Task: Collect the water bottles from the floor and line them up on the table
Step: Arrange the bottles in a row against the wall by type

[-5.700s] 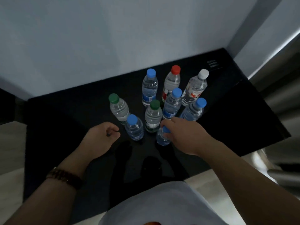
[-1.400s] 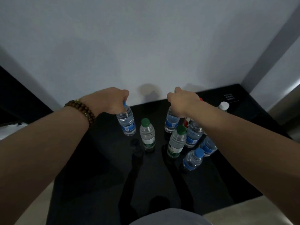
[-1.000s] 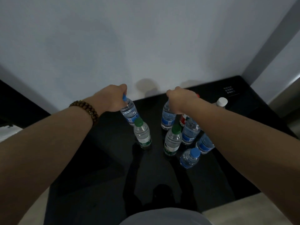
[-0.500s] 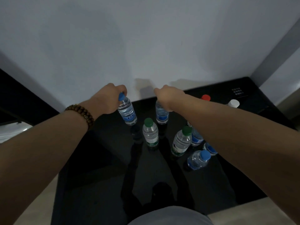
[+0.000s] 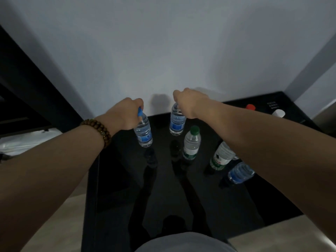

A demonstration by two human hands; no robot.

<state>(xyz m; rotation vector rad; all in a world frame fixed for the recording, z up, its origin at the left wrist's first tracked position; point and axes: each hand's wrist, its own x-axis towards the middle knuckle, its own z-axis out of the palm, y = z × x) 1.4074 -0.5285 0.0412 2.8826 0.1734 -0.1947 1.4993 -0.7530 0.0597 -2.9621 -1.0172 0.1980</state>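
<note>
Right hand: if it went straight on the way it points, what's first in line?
Probably the grey wall: nothing shows between it and the right hand, which grips a blue-label bottle by its top. Depth unclear.

No word or number can be read with certainty. The leftmost bottle (image 5: 143, 132) carries a blue label (image 5: 146, 138) with white marks, too blurred to read. The 2nd bottle (image 5: 177, 122) has a similar blue label, also illegible. The green-capped bottle (image 5: 191, 142) shows a green band (image 5: 189, 155) with print that is not readable. The 4th bottle (image 5: 221, 158) has a white and green label with a small dark and red mark. At the far right corner of the black table (image 5: 181, 197) stand 3 short lines of white print (image 5: 272, 104), too small to read.
</note>
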